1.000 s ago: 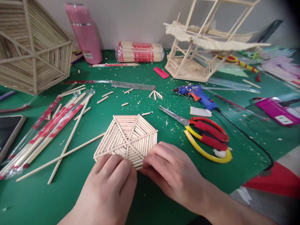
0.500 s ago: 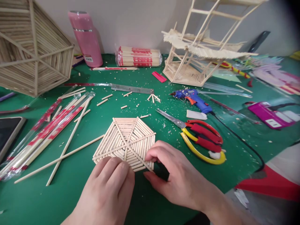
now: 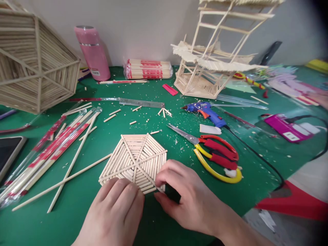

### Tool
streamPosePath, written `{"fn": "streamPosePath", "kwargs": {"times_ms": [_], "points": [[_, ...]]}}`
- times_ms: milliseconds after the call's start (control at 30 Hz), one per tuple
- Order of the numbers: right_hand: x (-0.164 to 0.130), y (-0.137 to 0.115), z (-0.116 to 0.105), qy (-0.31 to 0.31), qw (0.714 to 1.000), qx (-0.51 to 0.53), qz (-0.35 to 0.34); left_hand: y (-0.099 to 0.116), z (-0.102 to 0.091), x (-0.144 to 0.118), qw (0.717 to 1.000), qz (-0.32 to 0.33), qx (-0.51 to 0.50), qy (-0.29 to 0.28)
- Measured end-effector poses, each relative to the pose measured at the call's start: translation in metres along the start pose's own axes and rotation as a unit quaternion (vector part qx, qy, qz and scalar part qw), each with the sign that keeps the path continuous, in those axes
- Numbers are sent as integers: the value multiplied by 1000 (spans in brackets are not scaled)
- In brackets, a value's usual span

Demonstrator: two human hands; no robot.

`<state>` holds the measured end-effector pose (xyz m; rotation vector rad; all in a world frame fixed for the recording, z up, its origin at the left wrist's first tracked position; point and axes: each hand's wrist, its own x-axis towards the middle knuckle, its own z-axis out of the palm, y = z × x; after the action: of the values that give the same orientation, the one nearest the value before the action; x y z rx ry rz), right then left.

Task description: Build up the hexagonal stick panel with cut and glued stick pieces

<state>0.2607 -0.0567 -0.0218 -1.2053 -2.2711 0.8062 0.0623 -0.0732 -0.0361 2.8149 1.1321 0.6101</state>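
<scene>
A flat hexagonal panel of glued wooden sticks (image 3: 134, 160) lies on the green mat (image 3: 164, 218) in front of me. My left hand (image 3: 115, 212) rests palm down on the panel's near edge, fingers together. My right hand (image 3: 184, 198) pinches the near right corner of the panel between thumb and forefinger. Loose long sticks (image 3: 71, 169) lie just left of the panel.
Scissors with red and yellow handles (image 3: 212, 153) lie to the right, a blue glue gun (image 3: 205, 112) beyond them. Packs of chopsticks (image 3: 48, 150) sit at left, a pink flask (image 3: 93, 53), a big stick hexagon (image 3: 33, 65) and a stick tower model (image 3: 210, 65) at the back.
My right hand has slid from lying over the panel's near edge to pinching its right corner. The view tilted slightly; the left hand stays on the panel.
</scene>
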Motion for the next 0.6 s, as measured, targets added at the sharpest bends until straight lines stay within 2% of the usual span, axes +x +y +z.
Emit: {"fn": "streamPosePath", "kwargs": {"times_ms": [300,500,600], "points": [[2,1,2,-24,999,-30,-38,-10,3,-7,997,50,49,40],[2,0,0,-18,998,-46,-44,-6,3,-2,999,12,14,30],[3,-2,0,-23,998,-54,-39,-4,-3,2,997,-39,-58,35]]}}
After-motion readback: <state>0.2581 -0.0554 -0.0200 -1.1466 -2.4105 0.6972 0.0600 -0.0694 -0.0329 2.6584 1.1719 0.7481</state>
